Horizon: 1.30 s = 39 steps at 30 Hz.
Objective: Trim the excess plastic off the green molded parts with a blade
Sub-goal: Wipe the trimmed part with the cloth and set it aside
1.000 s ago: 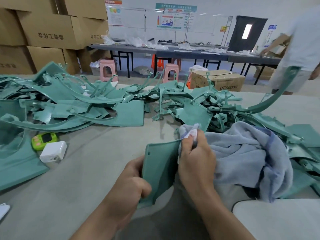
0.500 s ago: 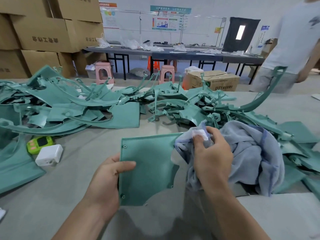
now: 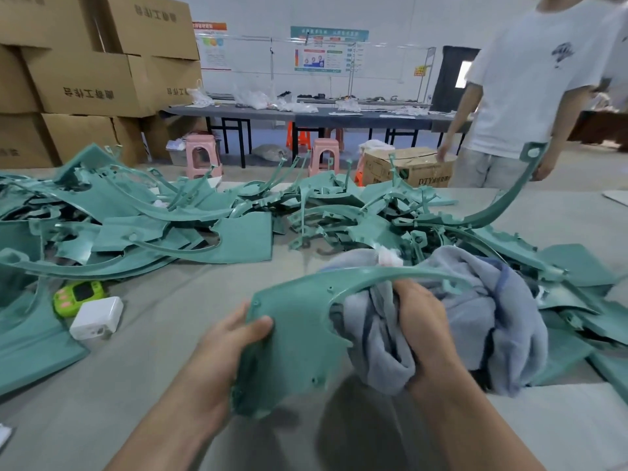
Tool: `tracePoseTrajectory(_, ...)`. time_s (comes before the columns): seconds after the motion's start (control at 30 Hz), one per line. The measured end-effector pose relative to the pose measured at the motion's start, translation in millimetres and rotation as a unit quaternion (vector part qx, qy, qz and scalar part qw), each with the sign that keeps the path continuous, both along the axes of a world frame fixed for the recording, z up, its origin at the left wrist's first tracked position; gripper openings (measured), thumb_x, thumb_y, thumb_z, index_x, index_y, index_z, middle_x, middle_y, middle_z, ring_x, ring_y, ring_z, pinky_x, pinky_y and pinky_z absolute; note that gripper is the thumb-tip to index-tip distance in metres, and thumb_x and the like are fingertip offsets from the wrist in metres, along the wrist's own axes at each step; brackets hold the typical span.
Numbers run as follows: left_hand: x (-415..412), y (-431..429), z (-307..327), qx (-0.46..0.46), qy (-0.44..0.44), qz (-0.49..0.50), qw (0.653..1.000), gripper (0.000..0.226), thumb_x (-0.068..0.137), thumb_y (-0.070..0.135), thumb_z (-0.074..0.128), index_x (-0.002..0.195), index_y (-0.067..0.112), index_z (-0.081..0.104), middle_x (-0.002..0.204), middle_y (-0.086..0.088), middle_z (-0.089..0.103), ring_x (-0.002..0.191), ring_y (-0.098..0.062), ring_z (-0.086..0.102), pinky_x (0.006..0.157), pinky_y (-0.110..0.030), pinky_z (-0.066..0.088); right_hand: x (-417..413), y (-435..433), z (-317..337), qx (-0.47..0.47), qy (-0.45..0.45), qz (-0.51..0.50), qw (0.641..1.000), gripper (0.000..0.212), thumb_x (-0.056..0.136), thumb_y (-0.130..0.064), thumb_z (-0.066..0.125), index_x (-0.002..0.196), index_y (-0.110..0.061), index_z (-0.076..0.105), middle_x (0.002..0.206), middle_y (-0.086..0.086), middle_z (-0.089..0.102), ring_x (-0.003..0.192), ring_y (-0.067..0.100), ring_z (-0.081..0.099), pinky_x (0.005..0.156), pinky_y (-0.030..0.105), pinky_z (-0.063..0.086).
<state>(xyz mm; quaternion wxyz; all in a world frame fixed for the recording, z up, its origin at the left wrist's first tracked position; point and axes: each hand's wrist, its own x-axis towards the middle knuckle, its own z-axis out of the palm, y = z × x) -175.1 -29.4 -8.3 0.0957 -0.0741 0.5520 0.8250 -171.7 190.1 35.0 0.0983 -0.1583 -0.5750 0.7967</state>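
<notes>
The left hand (image 3: 234, 348) reaches in from the lower left on a bare forearm. It grips the left edge of a flat green molded plastic panel (image 3: 299, 338), with the thumb lying across the upper face and the fingers curled underneath. The right hand (image 3: 421, 321) comes in from the lower right, knuckles up. Its fingers are clenched into a bunched grey-blue terry cloth (image 3: 482, 314); whether it also pinches the panel, I cannot tell.

At the far left, the stacked brown cardboard boxes (image 3: 85, 79) carry dark printed characters that I cannot read. The wall posters (image 3: 328, 51) are too small to make out. A brown carton (image 3: 413, 168) beyond the grey bench (image 3: 136, 385) shows the letters "DTY". At the far right stands a person in a white T-shirt (image 3: 530, 79) with a small dark chest print.

On the bench left of the left hand, a lime-green handheld gadget (image 3: 78, 297) lies just beside a white rectangular charger block (image 3: 97, 317). The panel is held tilted above the bench between the two hands. Its thin curved arm sweeps right from the top edge, over the right hand's fingers and across the cloth. Behind it, a heap of green molded parts (image 3: 136, 226) spreads across the bench from the left edge to the right.
</notes>
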Motion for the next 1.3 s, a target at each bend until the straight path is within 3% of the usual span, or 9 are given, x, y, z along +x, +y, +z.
tracePoseTrajectory(0.2, 7.4, 25.0, -3.9, -0.242, 0.147, 0.102, 0.953, 0.036, 0.087, 0.02, 0.075, 0.118, 0.039, 0.07, 0.121, 0.009, 0.069, 0.108, -0.01, 0.067, 0.093, -0.032, 0.054, 12.3, 0.1, 4.4, -0.029, -0.002, 0.132, 0.991, 0.039, 0.096, -0.044, 0.065, 0.067, -0.021, 0.078, 0.074, 0.005, 0.077, 0.06, 0.016, 0.074, 0.048, 0.027, 0.057)
tracePoseTrajectory(0.33, 22.4, 40.4, 2.8, 0.076, 0.06, -0.065, 0.993, 0.05, 0.093, 0.05, 0.047, 0.121, 0.02, 0.074, 0.128, -0.013, 0.07, 0.12, -0.027, 0.066, 0.095, -0.04, 0.055, 12.0, -23.1, 6.3, -0.144, 0.002, 0.184, 0.972, 0.031, 0.101, -0.038, 0.059, 0.102, -0.01, 0.072, 0.079, 0.015, 0.071, 0.067, 0.024, 0.07, 0.058, 0.032, 0.057)
tracePoseTrajectory(0.4, 24.6, 45.9, 3.4, 0.195, -0.014, -0.099, 0.976, 0.065, 0.088, 0.054, 0.043, 0.124, 0.008, 0.071, 0.13, -0.021, 0.066, 0.122, -0.032, 0.064, 0.092, -0.042, 0.058, 12.6, -32.1, -1.9, 0.058, 0.074, 0.164, 0.982, 0.015, 0.1, -0.028, 0.062, 0.112, -0.022, 0.069, 0.091, 0.009, 0.076, 0.078, 0.024, 0.073, 0.065, 0.034, 0.059)
tracePoseTrajectory(0.5, 21.4, 46.9, 0.4, 0.173, 0.007, -0.074, 0.982, 0.048, 0.086, 0.038, 0.049, 0.102, 0.004, 0.08, 0.1, -0.02, 0.076, 0.086, -0.027, 0.077, 0.059, -0.033, 0.061, 19.0, -44.8, -10.5, 0.397, 0.151, 0.147, 0.893, 0.045, 0.089, -0.02, 0.065, 0.128, -0.041, 0.062, 0.095, -0.018, 0.074, 0.086, -0.001, 0.069, 0.075, 0.019, 0.056)
tracePoseTrajectory(0.7, 13.0, 41.0, 4.9, 0.253, -0.016, 0.039, 0.967, 0.056, 0.083, 0.046, 0.057, 0.112, 0.002, 0.076, 0.106, -0.022, 0.075, 0.088, -0.031, 0.077, 0.066, -0.038, 0.062, 29.3, -68.6, -15.4, 0.58, 0.181, 0.148, 0.781, 0.063, 0.088, -0.034, 0.05, 0.151, -0.039, 0.043, 0.141, -0.02, 0.056, 0.125, 0.0, 0.043, 0.107, 0.022, 0.037)
tracePoseTrajectory(0.87, 10.7, 23.9, 1.0, 0.147, -0.04, 0.075, 0.986, 0.07, 0.092, 0.056, 0.052, 0.115, -0.007, 0.068, 0.105, -0.038, 0.065, 0.089, -0.042, 0.066, 0.091, -0.055, 0.053, 36.1, -66.5, -12.6, 0.67, 0.215, 0.142, 0.696, 0.026, 0.075, -0.037, 0.062, 0.098, -0.035, 0.074, 0.079, -0.016, 0.07, 0.073, 0.007, 0.053, 0.068, 0.017, 0.036)
tracePoseTrajectory(1.03, 3.0, 12.5, -0.7, 0.103, -0.01, 0.026, 0.994, 0.065, 0.103, 0.048, 0.037, 0.102, -0.005, 0.075, 0.082, -0.027, 0.069, 0.062, -0.03, 0.068, 0.053, -0.032, 0.058, 34.9, -62.6, -13.0, 0.636, 0.253, 0.154, 0.713, 0.013, 0.08, -0.042, 0.061, 0.08, -0.031, 0.068, 0.075, -0.017, 0.065, 0.077, 0.003, 0.052, 0.105, 0.027, 0.036)
tracePoseTrajectory(1.2, 1.2, 13.5, -5.6, 0.137, -0.006, 0.028, 0.99, 0.058, 0.091, 0.052, 0.051, 0.121, 0.008, 0.073, 0.126, -0.02, 0.069, 0.115, -0.034, 0.068, 0.097, -0.044, 0.05, 31.7, -67.7, -15.7, 0.585, 0.246, 0.185, 0.75, 0.045, 0.081, -0.032, 0.063, 0.125, -0.034, 0.054, 0.128, -0.023, 0.055, 0.128, -0.001, 0.042, 0.118, 0.024, 0.021)
tracePoseTrajectory(1.3, 0.4, 13.3, -2.9, 0.121, -0.011, 0.028, 0.992, 0.059, 0.092, 0.054, 0.049, 0.114, 0.006, 0.076, 0.119, -0.021, 0.072, 0.11, -0.033, 0.071, 0.091, -0.04, 0.057, 33.6, -70.7, -17.6, 0.59, 0.236, 0.207, 0.744, 0.054, 0.084, -0.032, 0.06, 0.137, -0.032, 0.049, 0.138, -0.019, 0.057, 0.131, -0.003, 0.038, 0.12, 0.019, 0.016)
